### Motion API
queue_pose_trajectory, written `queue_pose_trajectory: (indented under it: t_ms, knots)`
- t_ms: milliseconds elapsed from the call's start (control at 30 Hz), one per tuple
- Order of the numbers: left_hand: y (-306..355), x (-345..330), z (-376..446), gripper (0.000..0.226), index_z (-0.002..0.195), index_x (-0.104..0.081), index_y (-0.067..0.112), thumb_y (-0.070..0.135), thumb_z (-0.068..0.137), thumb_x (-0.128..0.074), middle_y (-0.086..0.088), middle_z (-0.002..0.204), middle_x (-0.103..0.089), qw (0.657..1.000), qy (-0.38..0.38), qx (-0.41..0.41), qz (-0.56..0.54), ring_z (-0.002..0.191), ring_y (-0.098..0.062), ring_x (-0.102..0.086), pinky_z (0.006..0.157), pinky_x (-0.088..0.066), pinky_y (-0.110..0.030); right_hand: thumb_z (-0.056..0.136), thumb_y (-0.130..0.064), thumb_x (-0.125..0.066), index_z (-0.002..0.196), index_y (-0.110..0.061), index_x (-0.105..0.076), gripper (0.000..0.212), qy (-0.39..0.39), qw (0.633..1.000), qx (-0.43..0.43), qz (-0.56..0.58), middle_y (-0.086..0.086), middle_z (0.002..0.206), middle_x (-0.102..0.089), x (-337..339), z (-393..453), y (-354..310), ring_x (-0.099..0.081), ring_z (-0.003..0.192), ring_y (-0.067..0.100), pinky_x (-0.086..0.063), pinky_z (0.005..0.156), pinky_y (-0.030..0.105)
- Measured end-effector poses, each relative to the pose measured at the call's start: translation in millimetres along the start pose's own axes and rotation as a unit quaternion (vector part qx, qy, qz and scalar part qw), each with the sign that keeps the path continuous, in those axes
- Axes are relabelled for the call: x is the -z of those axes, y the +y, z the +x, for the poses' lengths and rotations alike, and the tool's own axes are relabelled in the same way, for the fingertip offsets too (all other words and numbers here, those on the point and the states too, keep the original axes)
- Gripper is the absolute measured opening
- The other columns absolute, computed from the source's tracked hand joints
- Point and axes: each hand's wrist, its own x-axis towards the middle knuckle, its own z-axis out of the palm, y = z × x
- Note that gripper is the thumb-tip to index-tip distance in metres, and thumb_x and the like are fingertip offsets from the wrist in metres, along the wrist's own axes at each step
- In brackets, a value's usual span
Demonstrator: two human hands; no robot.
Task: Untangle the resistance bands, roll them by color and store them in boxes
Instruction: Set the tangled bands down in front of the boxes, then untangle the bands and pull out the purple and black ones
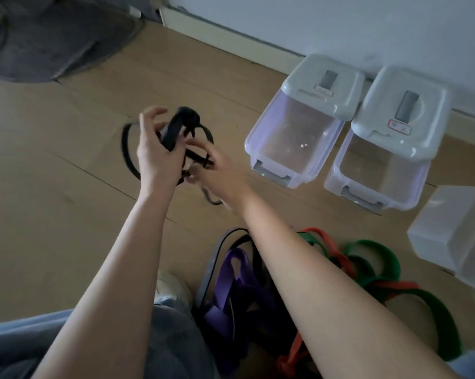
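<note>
A thin black resistance band (127, 151) hangs in tangled loops above the wooden floor, held up between both hands. My left hand (155, 149) grips a bunch of its strands, fingers curled round them. My right hand (217, 168) pinches a strand just to the right and lower. By my knees lies a tangled pile: purple bands (230, 283), green bands (378, 258), an orange band (329, 242) and another black band (230, 236). Two clear boxes (291, 138) (378, 170) with grey lids pushed back stand at the right, both holding no bands.
A frosted plastic box (455, 231) stands at the far right edge. A grey cushion or rug (53, 42) lies at the top left. The white wall and baseboard (230, 34) run behind the boxes. Bare wooden floor (53, 173) spreads to the left.
</note>
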Motion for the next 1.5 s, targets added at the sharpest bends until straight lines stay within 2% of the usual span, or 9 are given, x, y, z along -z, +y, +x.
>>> queue_pose_trajectory:
  t_ms: [133, 200, 367, 467, 667, 900, 1067, 1233, 1500]
  knots:
    - [-61.2, -8.1, -26.7, 0.065, 0.137, -0.033, 0.019, 0.001, 0.08, -0.06, -0.011, 0.133, -0.044, 0.957, -0.194, 0.059, 0.205, 0.118, -0.027, -0.048, 0.088, -0.041, -0.032, 0.089, 0.003, -0.045, 0.14, -0.015, -0.041, 0.054, -0.033, 0.962, -0.132, -0.235, 0.016, 0.15, -0.024, 2.3, 9.0, 63.2, -0.032, 0.134, 0.03, -0.032, 0.107, 0.031]
    - [-85.4, -8.1, -45.1, 0.071, 0.14, -0.03, 0.021, 0.005, 0.078, -0.061, -0.007, 0.141, -0.038, 0.923, -0.258, 0.067, 0.279, 0.126, -0.032, -0.04, 0.102, -0.034, -0.046, 0.087, 0.006, -0.041, 0.139, -0.015, -0.041, 0.056, 0.005, 0.955, -0.172, -0.24, 0.016, 0.15, -0.022, 11.7, 2.9, 89.3, -0.04, 0.125, 0.027, -0.039, 0.09, 0.022]
    - [-120.0, -5.5, -53.9, 0.073, 0.142, -0.021, 0.034, 0.025, 0.081, -0.061, -0.001, 0.155, -0.008, 0.899, -0.167, 0.263, 0.308, 0.139, -0.039, -0.008, 0.108, -0.017, -0.058, 0.088, 0.007, -0.037, 0.147, -0.025, -0.023, 0.068, 0.063, 0.946, -0.288, -0.133, 0.009, 0.154, -0.015, 19.2, 10.3, 117.1, -0.043, 0.123, 0.029, -0.051, 0.09, 0.035]
    - [-131.4, -4.5, -56.4, 0.067, 0.143, -0.027, 0.027, 0.027, 0.085, -0.06, -0.015, 0.151, -0.022, 0.872, -0.177, 0.418, 0.184, 0.131, -0.035, -0.034, 0.103, -0.033, -0.039, 0.087, 0.004, -0.043, 0.144, -0.02, -0.031, 0.063, -0.005, 0.944, -0.285, -0.167, 0.012, 0.144, -0.036, -0.8, 19.2, 119.1, -0.048, 0.113, 0.024, -0.044, 0.088, 0.025]
    - [-118.2, -10.9, -61.1, 0.049, 0.131, -0.047, 0.014, 0.008, 0.083, -0.057, -0.008, 0.135, -0.046, 0.956, -0.154, 0.172, 0.179, 0.121, -0.024, -0.046, 0.087, -0.033, -0.02, 0.088, 0.009, -0.04, 0.133, -0.013, -0.045, 0.05, 0.097, 0.969, -0.225, -0.032, 0.007, 0.14, -0.045, 1.0, 14.1, 118.1, -0.056, 0.105, 0.017, -0.046, 0.084, 0.026]
    - [-66.4, -65.6, -78.9, 0.05, 0.133, -0.044, 0.015, 0.007, 0.084, -0.052, -0.008, 0.136, -0.041, 0.961, -0.205, 0.139, 0.121, 0.095, -0.012, -0.049, 0.08, -0.032, -0.019, 0.089, -0.001, -0.048, 0.128, -0.028, -0.046, 0.048, 0.33, 0.919, -0.204, 0.074, -0.004, 0.127, -0.046, 82.4, -61.5, 108.8, -0.055, 0.078, 0.008, -0.045, 0.069, 0.021]
    - [-30.4, -119.0, -111.8, 0.063, 0.137, -0.039, 0.027, 0.006, 0.079, -0.052, -0.001, 0.135, -0.038, 0.953, -0.293, 0.069, 0.009, 0.116, -0.015, -0.046, 0.088, -0.033, -0.019, 0.091, 0.001, -0.05, 0.124, -0.023, -0.045, 0.041, 0.456, 0.864, -0.129, 0.168, -0.001, 0.124, -0.045, 130.2, -98.8, 97.4, -0.055, 0.087, 0.011, -0.049, 0.069, 0.022]
    - [-4.4, -156.6, -108.3, 0.078, 0.145, -0.02, 0.036, 0.025, 0.073, -0.049, -0.001, 0.156, -0.004, 0.936, -0.306, 0.137, -0.108, 0.138, -0.016, -0.025, 0.108, -0.031, -0.035, 0.094, -0.007, -0.052, 0.143, -0.019, -0.031, 0.055, 0.496, 0.747, -0.025, 0.442, 0.006, 0.114, -0.048, 176.5, -108.8, 81.8, -0.051, 0.118, 0.027, -0.055, 0.073, 0.029]
    - [13.3, -211.4, -100.9, 0.069, 0.148, -0.017, 0.027, 0.015, 0.088, -0.048, 0.01, 0.156, 0.005, 0.93, -0.317, 0.165, -0.08, 0.143, -0.016, -0.017, 0.113, -0.027, -0.043, 0.093, 0.0, -0.046, 0.145, -0.023, -0.029, 0.06, 0.502, 0.754, 0.01, 0.422, 0.007, 0.137, -0.048, 205.7, -97.4, 76.6, -0.052, 0.12, 0.018, -0.048, 0.092, 0.027]
